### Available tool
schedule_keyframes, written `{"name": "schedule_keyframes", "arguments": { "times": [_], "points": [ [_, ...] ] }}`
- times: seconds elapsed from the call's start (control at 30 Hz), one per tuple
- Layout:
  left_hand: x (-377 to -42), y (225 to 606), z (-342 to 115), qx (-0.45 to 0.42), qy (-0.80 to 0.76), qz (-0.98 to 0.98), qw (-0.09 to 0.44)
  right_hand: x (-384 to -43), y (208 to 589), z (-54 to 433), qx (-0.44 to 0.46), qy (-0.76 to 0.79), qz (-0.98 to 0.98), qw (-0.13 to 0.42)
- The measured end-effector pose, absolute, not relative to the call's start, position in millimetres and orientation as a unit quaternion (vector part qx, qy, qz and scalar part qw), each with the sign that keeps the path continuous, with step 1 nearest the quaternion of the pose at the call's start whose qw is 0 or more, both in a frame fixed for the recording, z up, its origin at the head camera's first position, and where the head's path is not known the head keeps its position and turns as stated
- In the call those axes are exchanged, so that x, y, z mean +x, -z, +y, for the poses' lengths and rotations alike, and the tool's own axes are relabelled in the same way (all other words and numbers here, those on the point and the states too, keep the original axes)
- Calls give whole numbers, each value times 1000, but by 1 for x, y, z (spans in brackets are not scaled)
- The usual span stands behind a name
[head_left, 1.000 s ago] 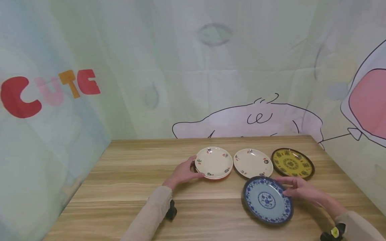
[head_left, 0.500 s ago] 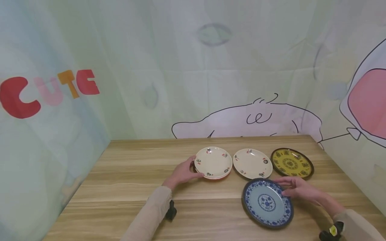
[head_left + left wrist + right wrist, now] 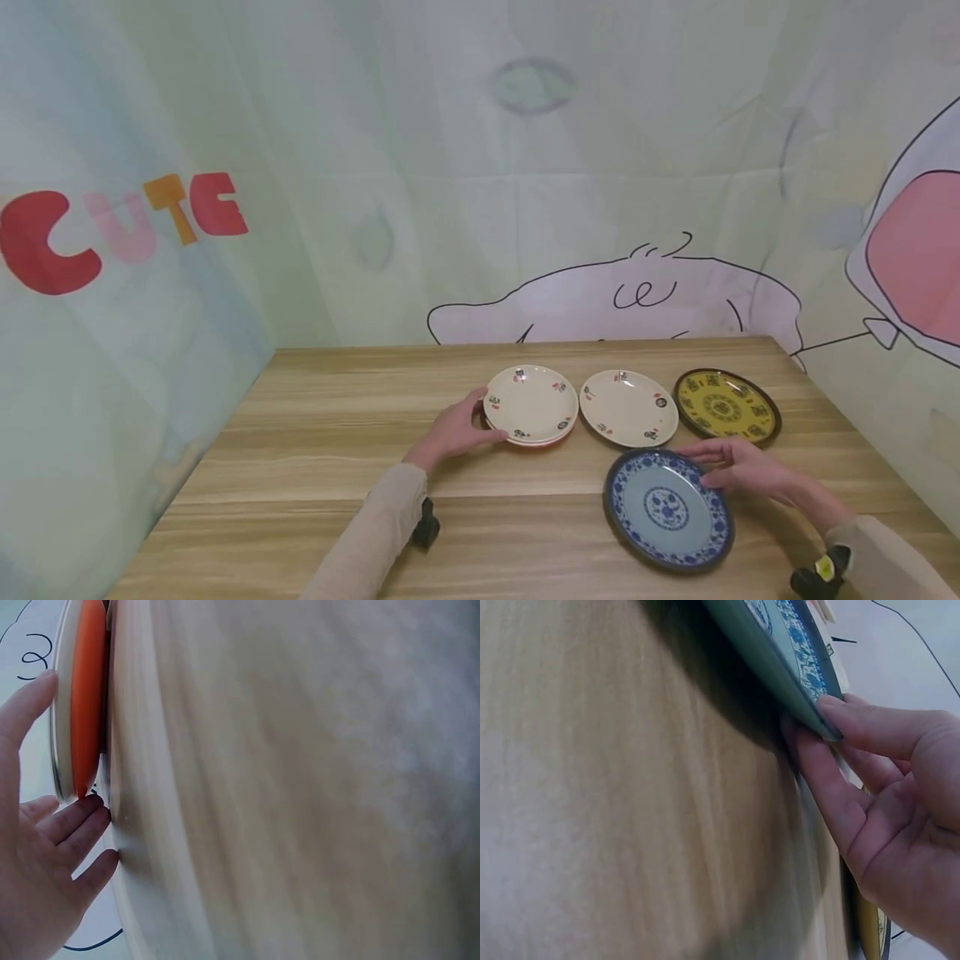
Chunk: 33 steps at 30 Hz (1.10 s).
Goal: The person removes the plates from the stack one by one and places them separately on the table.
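Observation:
A cream plate [image 3: 531, 403] with small printed motifs sits on top of an orange plate [image 3: 88, 697], whose edge shows in the left wrist view. My left hand [image 3: 456, 429] rests at the left side of this stack, thumb at the near rim and fingers extended along the edge. On the right, my right hand [image 3: 742, 471] pinches the rim of a blue-and-white patterned plate [image 3: 666, 510], thumb on top and fingers beneath. That plate is tilted, and the right wrist view shows its underside raised over the wood at the gripped edge.
Right of the stack lies another cream plate [image 3: 628, 408]. Beyond it, at the back right, is a yellow dark-rimmed plate [image 3: 726, 407]. The wooden table [image 3: 337, 433] ends against a printed cloth backdrop [image 3: 360, 208].
The blue-patterned plate has shifted slightly toward the near side, uncovering more of the second cream plate's near rim. My left hand and the stack look the same.

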State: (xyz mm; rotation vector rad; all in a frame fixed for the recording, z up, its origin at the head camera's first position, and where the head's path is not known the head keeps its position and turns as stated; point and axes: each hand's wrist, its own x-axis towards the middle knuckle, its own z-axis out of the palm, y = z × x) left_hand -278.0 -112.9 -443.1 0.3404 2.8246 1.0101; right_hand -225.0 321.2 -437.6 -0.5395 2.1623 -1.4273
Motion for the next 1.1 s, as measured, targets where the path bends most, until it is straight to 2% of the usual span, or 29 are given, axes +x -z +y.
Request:
{"name": "schedule_keyframes", "arguments": {
  "times": [0.33,1.1],
  "points": [
    [-277,440,-112,109,-336,934,61,-229,435,319,-163,526,794,257],
    [-275,438,-112,112,-338,932,66,-235,438,319,-135,501,826,221]
  ]
}}
